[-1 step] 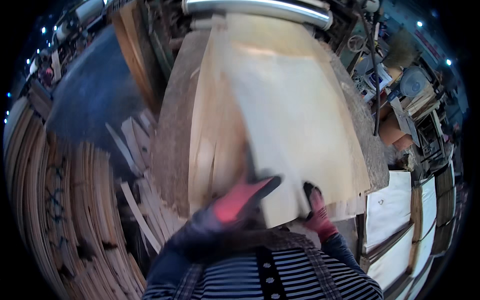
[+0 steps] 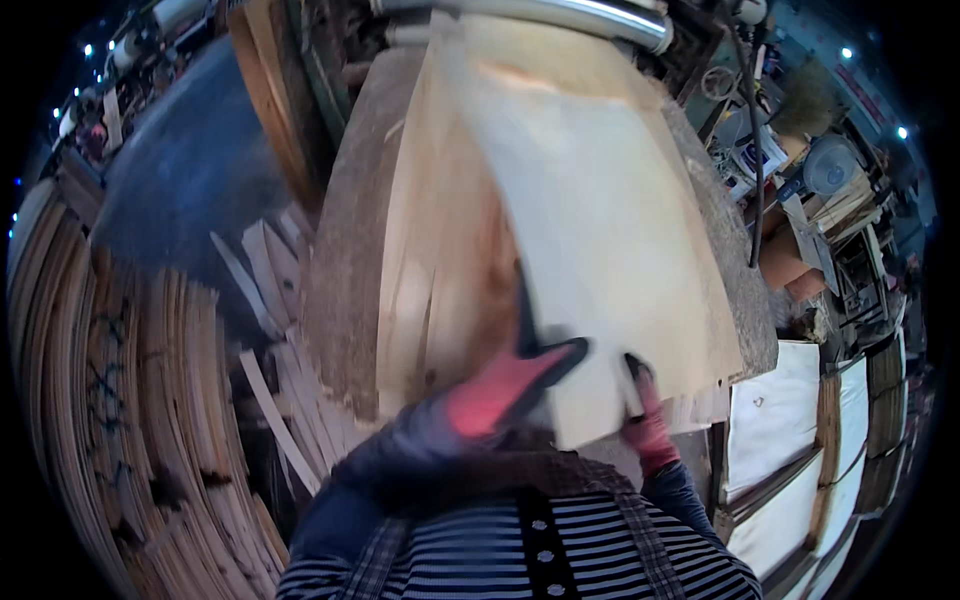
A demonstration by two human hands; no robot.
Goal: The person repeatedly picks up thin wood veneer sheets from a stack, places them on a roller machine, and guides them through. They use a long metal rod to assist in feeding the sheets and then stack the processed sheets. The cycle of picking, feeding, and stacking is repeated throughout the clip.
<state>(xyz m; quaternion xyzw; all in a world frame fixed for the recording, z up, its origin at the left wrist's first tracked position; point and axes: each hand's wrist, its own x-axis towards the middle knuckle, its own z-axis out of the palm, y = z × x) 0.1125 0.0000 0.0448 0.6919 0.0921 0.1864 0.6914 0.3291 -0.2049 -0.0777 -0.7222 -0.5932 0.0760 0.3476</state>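
Head view: a pale veneer sheet [image 2: 600,250] is lifted at its near edge, gripped by both gloved hands, the left hand [image 2: 500,395] at the left corner, the right hand [image 2: 645,420] at the right. Under it, beyond the hands, lies a veneer stack [image 2: 440,260] on the worktop [image 2: 340,280]. Strips [image 2: 270,340] lie left. The sheet is not yet set down.

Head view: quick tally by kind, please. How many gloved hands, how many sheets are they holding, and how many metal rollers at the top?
Gloved hands: 2, the left hand and right hand, both in red gloves with dark fingers
Pale veneer sheet held at its near edge: 1
Metal roller: 1
Total: 4
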